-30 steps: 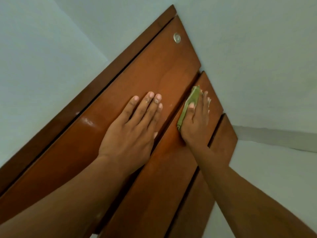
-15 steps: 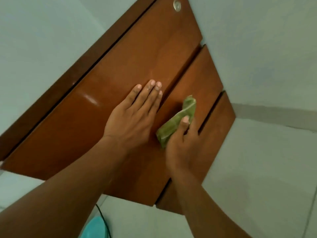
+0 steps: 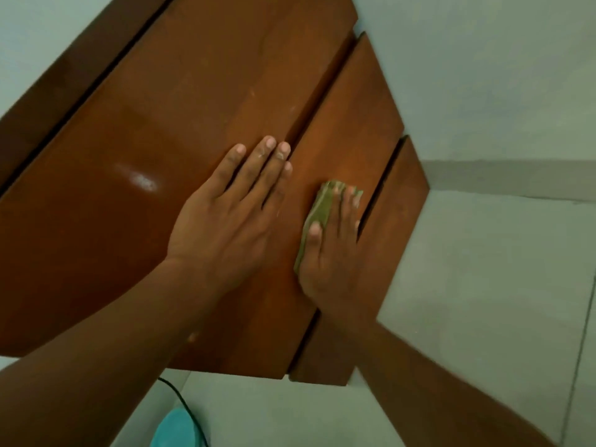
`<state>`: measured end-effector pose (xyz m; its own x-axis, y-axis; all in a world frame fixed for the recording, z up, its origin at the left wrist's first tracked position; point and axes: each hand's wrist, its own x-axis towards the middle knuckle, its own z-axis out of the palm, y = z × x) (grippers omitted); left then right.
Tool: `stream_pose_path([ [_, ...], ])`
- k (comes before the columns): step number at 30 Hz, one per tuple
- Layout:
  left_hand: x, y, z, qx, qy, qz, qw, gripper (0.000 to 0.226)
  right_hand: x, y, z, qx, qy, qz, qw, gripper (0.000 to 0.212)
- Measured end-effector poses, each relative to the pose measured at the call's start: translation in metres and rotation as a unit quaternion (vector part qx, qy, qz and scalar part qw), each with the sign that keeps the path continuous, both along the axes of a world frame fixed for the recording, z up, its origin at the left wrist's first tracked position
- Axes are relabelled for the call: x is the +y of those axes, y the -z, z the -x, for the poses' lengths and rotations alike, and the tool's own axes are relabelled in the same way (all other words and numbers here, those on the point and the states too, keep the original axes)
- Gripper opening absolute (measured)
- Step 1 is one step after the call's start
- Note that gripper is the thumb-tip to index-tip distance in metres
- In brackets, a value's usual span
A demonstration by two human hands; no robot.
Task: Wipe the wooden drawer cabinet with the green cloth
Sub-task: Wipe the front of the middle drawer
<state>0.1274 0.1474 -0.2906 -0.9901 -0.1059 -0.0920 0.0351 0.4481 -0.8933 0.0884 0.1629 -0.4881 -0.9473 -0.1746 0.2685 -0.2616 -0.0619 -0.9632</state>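
The wooden drawer cabinet (image 3: 200, 101) fills the upper left, its reddish-brown drawer fronts running diagonally with dark gaps between them. My left hand (image 3: 232, 217) lies flat, fingers together, on the large top drawer front. My right hand (image 3: 332, 253) presses the folded green cloth (image 3: 317, 217) against the middle drawer front, fingers spread over it. Most of the cloth is hidden under the palm; only its left edge and top corner show.
A pale tiled floor (image 3: 483, 285) spreads to the right and below the cabinet, with a white wall (image 3: 483, 59) above. A teal object (image 3: 175, 429) with a thin black cable (image 3: 180, 398) lies on the floor by the bottom edge.
My right hand slid the cloth down the middle drawer front, then laid its fingers flat over it. The view dropped lower on the cabinet, and the round lock left the frame. My left hand stayed put.
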Motion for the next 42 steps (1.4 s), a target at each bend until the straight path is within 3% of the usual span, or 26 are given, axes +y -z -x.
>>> stream_pose_path([
  [5,0.0,0.001,0.0,-0.019,-0.008,0.016,1.0,0.063,-0.007,0.0,0.131,-0.076,0.009,-0.017,0.997,0.064],
  [9,-0.004,0.002,0.0,-0.025,-0.007,0.014,1.0,0.061,-0.002,-0.001,0.185,-0.106,0.016,-0.023,0.994,0.058],
  [12,-0.004,0.001,0.001,-0.027,0.0,0.018,0.999,0.065,0.007,0.001,0.189,-0.13,0.047,-0.021,0.99,0.05],
  [14,-0.001,0.001,0.002,-0.03,-0.006,0.023,0.999,0.065,0.012,0.001,0.188,-0.208,0.076,-0.017,0.975,0.043],
  [16,0.002,0.0,0.003,-0.022,-0.008,0.021,0.999,0.064,0.023,-0.009,0.178,-0.284,0.098,-0.021,0.954,0.051],
  [19,0.0,0.0,0.003,-0.001,0.006,0.016,1.0,0.063,0.041,-0.022,0.12,-0.351,0.114,0.104,0.924,0.04],
  [22,-0.002,0.002,0.005,0.013,0.018,0.011,1.0,0.062,0.058,-0.027,-0.003,-0.253,0.083,0.157,0.951,0.028],
  [26,0.002,0.003,0.004,0.014,0.008,0.02,1.0,0.062,0.043,-0.014,-0.149,-0.103,-0.108,0.124,0.981,0.05],
  [28,0.003,0.005,0.002,0.024,0.012,0.009,1.0,0.06,0.029,-0.006,-0.164,-0.026,-0.129,0.069,0.989,0.061],
  [31,0.0,0.009,-0.001,0.03,0.021,0.003,0.999,0.062,0.012,0.005,-0.123,-0.004,-0.064,0.033,0.997,0.063],
  [42,-0.002,0.02,-0.006,0.032,0.025,-0.02,0.999,0.065,-0.002,0.016,0.099,-0.064,0.0,-0.022,0.998,0.061],
])
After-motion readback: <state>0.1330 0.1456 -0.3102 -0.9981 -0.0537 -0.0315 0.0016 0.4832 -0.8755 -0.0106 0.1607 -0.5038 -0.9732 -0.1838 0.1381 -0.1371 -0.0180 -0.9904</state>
